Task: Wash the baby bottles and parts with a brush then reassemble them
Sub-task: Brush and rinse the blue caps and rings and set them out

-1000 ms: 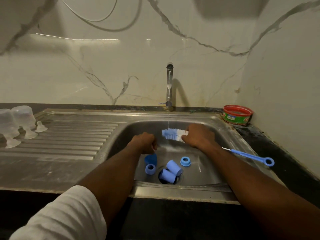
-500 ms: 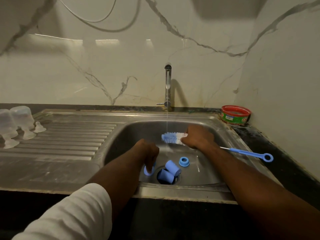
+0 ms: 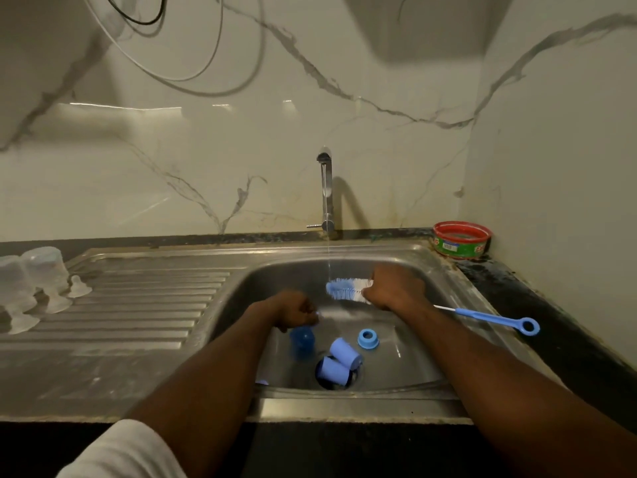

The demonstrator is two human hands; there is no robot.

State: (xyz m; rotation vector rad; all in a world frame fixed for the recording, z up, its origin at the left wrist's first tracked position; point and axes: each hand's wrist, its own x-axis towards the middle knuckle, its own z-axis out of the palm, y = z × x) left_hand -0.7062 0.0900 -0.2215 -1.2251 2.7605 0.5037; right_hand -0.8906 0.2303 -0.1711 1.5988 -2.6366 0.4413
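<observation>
Gripping the bottle brush (image 3: 348, 289) at the base of its bristles, the right hand (image 3: 396, 288) is curling its fingers round the stem, above the far part of the steel sink (image 3: 427, 270). The bristle head, fluffy and shaped like a cylinder, blue at the tip and white nearer the hand, is lying level under the thin stream of water falling from the slim metal tap (image 3: 325, 194) behind the sink. The long blue plastic handle is sticking out over the sink's right rim and is ending in a round ring.

The left hand (image 3: 293, 310) is hanging over the near left part of the sink with its fingers curled down; it is touching something small, but I cannot tell what it is pinching. Just below it a dark blue cap (image 3: 302, 341) is standing on the sink floor. Two light blue cylindrical caps (image 3: 339, 362) are lying on their sides at the sink drain, touching each other. A blue screw ring (image 3: 368, 338) is lying flat just right of them.

On the ribbed draining board left of the sink, clear bottles (image 3: 31, 274) are standing upside down beside soft clear teats (image 3: 79, 288).
</observation>
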